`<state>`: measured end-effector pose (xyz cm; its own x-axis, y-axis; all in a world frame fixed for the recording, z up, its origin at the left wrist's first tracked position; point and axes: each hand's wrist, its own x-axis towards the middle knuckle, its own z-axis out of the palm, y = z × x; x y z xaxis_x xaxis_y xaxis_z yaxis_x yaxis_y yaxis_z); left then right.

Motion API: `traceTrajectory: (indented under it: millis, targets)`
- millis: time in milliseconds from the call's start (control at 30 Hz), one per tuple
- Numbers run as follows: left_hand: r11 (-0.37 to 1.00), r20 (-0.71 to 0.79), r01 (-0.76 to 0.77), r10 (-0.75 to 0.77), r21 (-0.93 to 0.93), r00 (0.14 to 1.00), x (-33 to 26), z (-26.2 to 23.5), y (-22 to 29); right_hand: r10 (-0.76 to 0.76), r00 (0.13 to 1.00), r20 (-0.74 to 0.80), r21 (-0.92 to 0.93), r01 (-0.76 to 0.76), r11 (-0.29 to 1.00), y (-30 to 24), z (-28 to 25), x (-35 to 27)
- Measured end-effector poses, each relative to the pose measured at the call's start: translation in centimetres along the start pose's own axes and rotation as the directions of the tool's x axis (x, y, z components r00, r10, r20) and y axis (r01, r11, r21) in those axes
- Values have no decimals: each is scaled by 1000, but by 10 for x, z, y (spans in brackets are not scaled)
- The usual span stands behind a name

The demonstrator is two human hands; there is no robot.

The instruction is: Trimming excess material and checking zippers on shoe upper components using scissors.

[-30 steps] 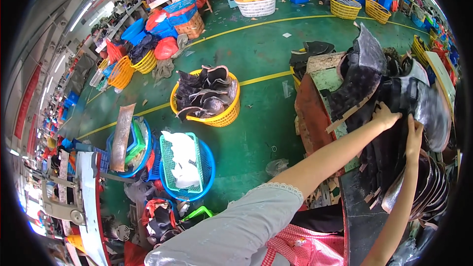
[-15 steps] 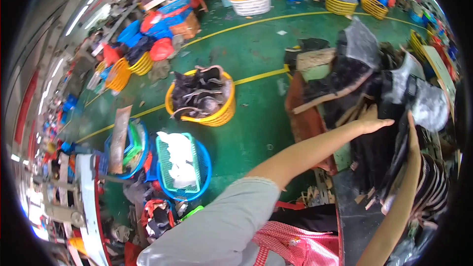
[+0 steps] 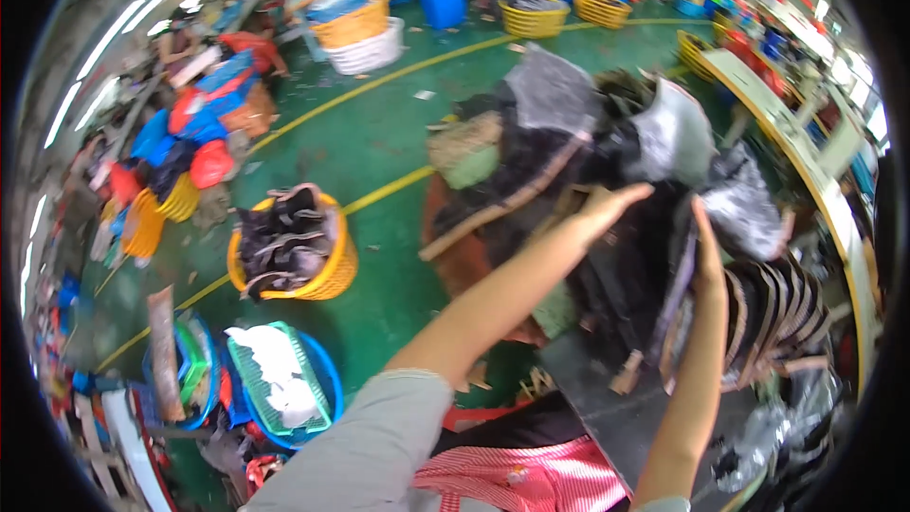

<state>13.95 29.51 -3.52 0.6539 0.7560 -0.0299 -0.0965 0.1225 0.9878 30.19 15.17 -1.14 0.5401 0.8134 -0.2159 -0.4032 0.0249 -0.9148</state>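
Observation:
A heap of black pieces of soft sheet material (image 3: pixel 616 284), some with pale edges, lies over the dark worktop on my right. My left hand (image 3: pixel 607 206) rests on its upper part, thumb stretched to the right; its other fingers are partly hidden. My right hand (image 3: pixel 707 251) stands close by, fingers straight and flat against the right edge of the black pieces. Both hands look open, with black material between them. Grey-faced pieces (image 3: pixel 673 133) stick up just beyond my hands. Beside my right wrist lies a row of black pieces with pale edges (image 3: pixel 773 308).
A yellow basket (image 3: pixel 341 261) full of dark pieces stands on the green floor to the left. Nearer are a green basket (image 3: pixel 318 370) with white material and a blue tub (image 3: pixel 334 389). Clear plastic (image 3: pixel 773 436) lies at lower right. A long pale-edged table (image 3: pixel 853 256) runs along the right.
My view has swung to the right, so the whole scene has shifted left. Both hands stay at the black pieces, in nearly the same pose.

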Motion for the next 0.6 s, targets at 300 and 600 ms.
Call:
traceTrajectory:
  millis: [300,600]
  targets:
    - [964,284,-160,217,-211,934,18,29,18,-261,965,-7,50,261,964,21,-19,-5]
    - [876,279,-359,275,321,920,-51,56,101,-317,937,145,512,202,834,30,-54,-22]
